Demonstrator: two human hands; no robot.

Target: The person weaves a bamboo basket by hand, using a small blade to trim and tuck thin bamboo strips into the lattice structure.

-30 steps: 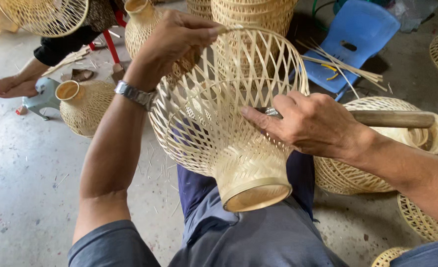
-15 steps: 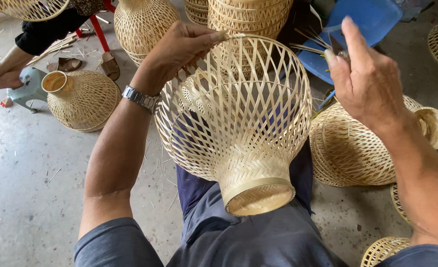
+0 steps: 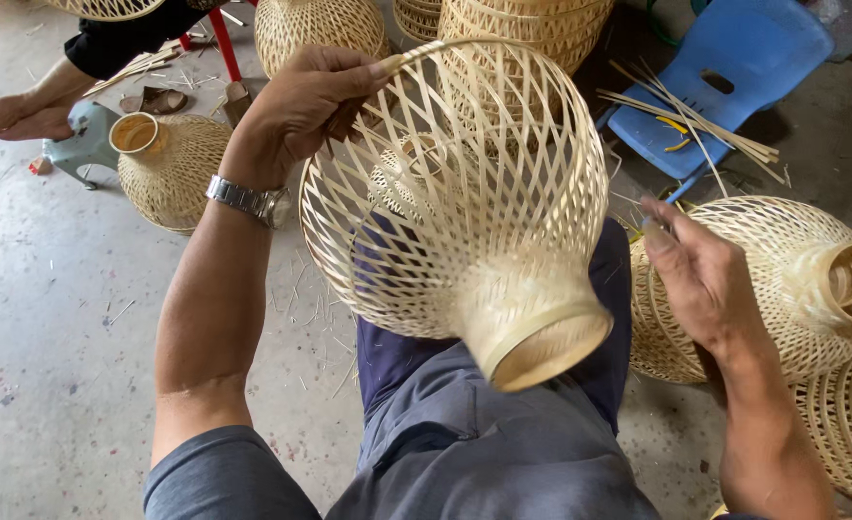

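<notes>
Both hands showed in the head view, and the woven bamboo lampshade (image 3: 455, 193) served as the landmark for all else. At its far rim the left hand (image 3: 296, 111), with a wristwatch (image 3: 250, 200) on the wrist, was clenched around the edge hoop, fingers hooked through the lattice, tilting the shade so that its narrow solid neck (image 3: 537, 327) pointed toward the person's lap. To the right of the shade the right hand (image 3: 700, 279) hung apart from it, fingers loosely curled and grasping nothing that could be seen; whether it touched the finished shade (image 3: 782, 279) lying beneath it could not be told. The lampshade itself sat in the air above the thighs, held by that single grip. Judged by its open weave, it would be light and springy but easily crushed or splintered, so the stiff rim hoop and the dense neck looked the safest places to hold. Left of it another shade (image 3: 171, 169) rested on the concrete floor (image 3: 51, 318); beyond it to the right stood a blue plastic chair (image 3: 724, 77) carrying loose bamboo strips (image 3: 686, 120).
</notes>
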